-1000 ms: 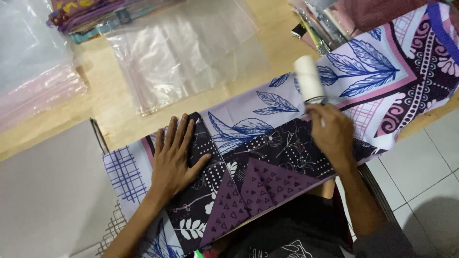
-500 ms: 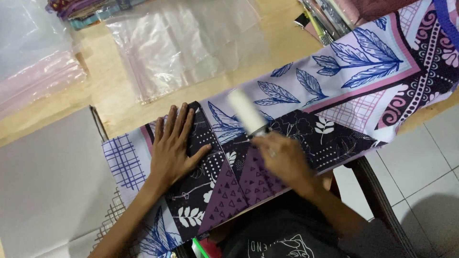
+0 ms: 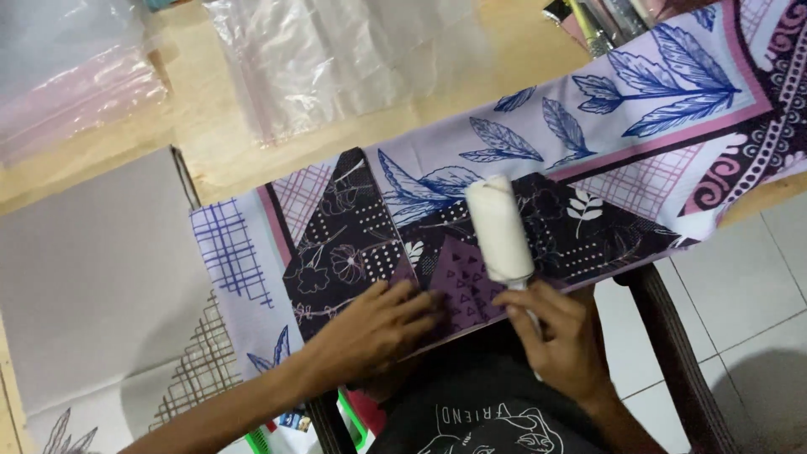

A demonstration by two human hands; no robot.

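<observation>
Wooden table (image 3: 210,160) carries a folded patterned cloth (image 3: 521,160). Right hand (image 3: 563,336) grips a white lint roller (image 3: 499,227) by its handle; the roll points toward twelve o'clock. Left hand (image 3: 370,332), fingers flat, presses the cloth at nine o'clock, just beside.

Left hand (image 3: 374,328): palm down, flat, fingers extended and slightly spread, pointing right. Left forearm enters from lower left, angled up toward centre. Right hand (image 3: 565,336): closed in grip (fingers curled, knuckles up), wrist bent slightly. Right forearm enters from lower right. Hands near each other, not touching.
</observation>
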